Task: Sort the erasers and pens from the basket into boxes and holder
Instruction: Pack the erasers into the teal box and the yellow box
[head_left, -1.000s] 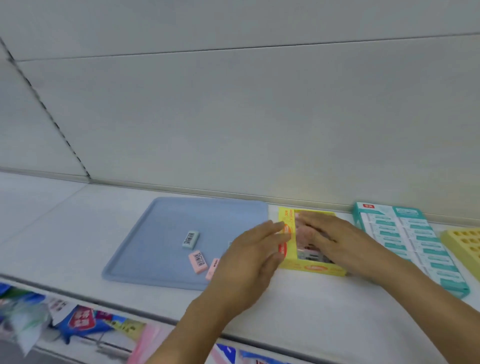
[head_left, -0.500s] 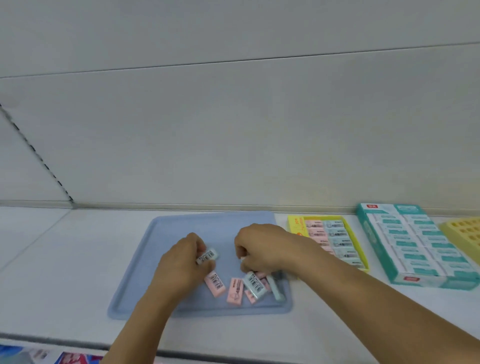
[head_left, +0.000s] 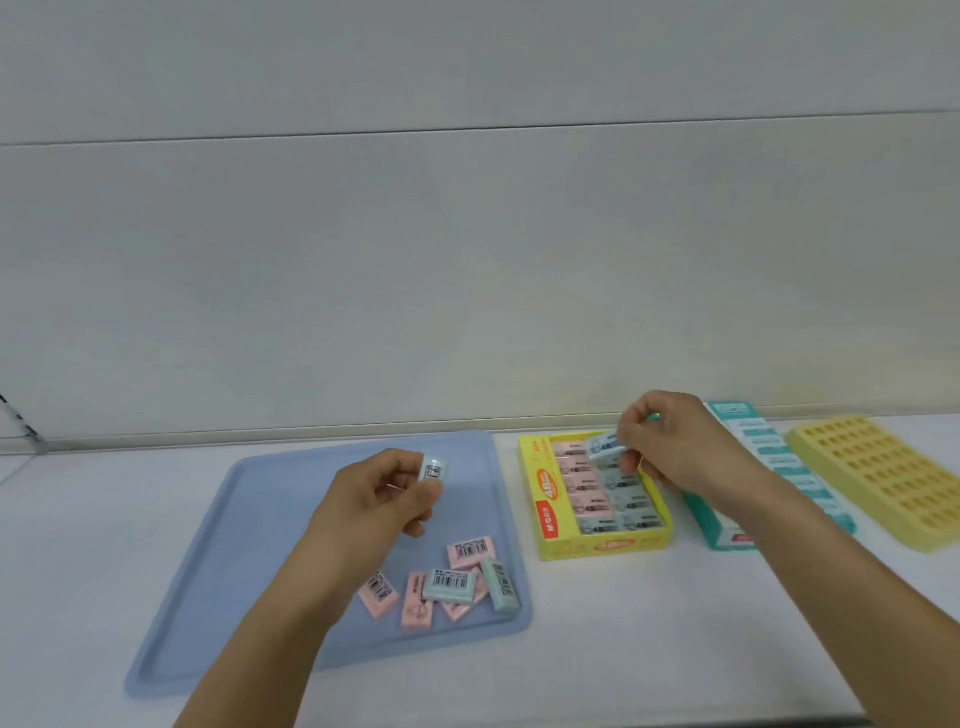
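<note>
A flat blue tray (head_left: 270, 525) lies on the white shelf. Several pink and pale-green erasers (head_left: 451, 584) sit in a loose pile at its front right corner. My left hand (head_left: 382, 499) hovers above the tray, pinching a pale-green eraser (head_left: 432, 469) with a barcode. To the right stands a yellow box (head_left: 540, 499) with rows of pink and green erasers inside. My right hand (head_left: 675, 447) is over the back of that box, holding a pale-green eraser (head_left: 607, 448) tilted just above the rows.
A teal box (head_left: 727, 535) of white-and-teal erasers lies right of the yellow box, partly behind my right forearm. A yellow holder (head_left: 883, 478) with a grid of holes is at the far right. A grey wall panel stands behind the shelf.
Both hands have lifted off the tray's pile, each with a green eraser. The right hand moved right to the yellow box; the left rose above the tray.
</note>
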